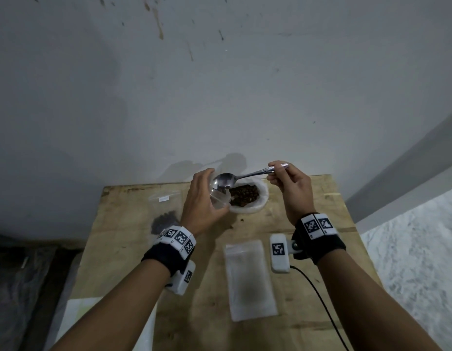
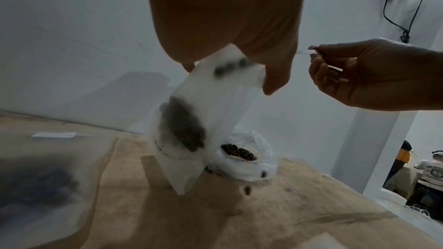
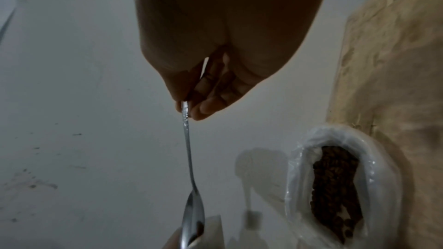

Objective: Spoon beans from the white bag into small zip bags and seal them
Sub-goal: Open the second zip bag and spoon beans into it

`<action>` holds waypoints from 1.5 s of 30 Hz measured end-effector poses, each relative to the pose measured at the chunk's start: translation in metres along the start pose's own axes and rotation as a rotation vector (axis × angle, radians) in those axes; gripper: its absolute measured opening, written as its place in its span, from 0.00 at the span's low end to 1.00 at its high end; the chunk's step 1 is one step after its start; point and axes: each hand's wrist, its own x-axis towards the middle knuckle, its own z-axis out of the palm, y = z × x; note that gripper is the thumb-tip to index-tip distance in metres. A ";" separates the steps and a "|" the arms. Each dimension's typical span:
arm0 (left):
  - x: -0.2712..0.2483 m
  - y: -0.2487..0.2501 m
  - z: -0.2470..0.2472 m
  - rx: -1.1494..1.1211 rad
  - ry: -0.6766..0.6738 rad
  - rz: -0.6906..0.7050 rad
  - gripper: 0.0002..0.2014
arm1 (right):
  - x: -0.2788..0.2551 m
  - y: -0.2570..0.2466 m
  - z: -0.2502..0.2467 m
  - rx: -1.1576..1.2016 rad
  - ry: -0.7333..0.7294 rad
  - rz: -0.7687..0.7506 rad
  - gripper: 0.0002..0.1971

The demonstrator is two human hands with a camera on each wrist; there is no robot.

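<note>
Your right hand point(image 1: 289, 184) pinches the spoon point(image 1: 241, 177) at the handle end, bowl tipped at the mouth of the small zip bag point(image 2: 203, 118). Your left hand point(image 1: 203, 198) grips that bag near its top, fingers curled round it, holding it up over the bench point(image 1: 308, 312) just beside the white bag point(image 1: 247, 197). Beans already sit in the zip bag; a few look blurred, probably falling. Bowl looks nearly emptied. One stray bean point(image 2: 246, 190) lies on the bench below.

To do this pour well: keep the bag mouth wide with your left fingers, spoon tip inside the opening, not above it. Tilt slow so the last beans slide rather than bounce. Hold the zip bag close to the white bag so spills land back in the stock. Leave room at the top or the zip likely won't close.

Spare zip bags point(image 1: 250, 277) lie flat on the near bench, a filled bag point(image 1: 164, 221) at far left.
</note>
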 end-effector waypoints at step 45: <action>0.000 -0.012 -0.004 -0.234 -0.061 0.016 0.46 | 0.013 0.076 -0.028 -0.830 0.345 0.173 0.16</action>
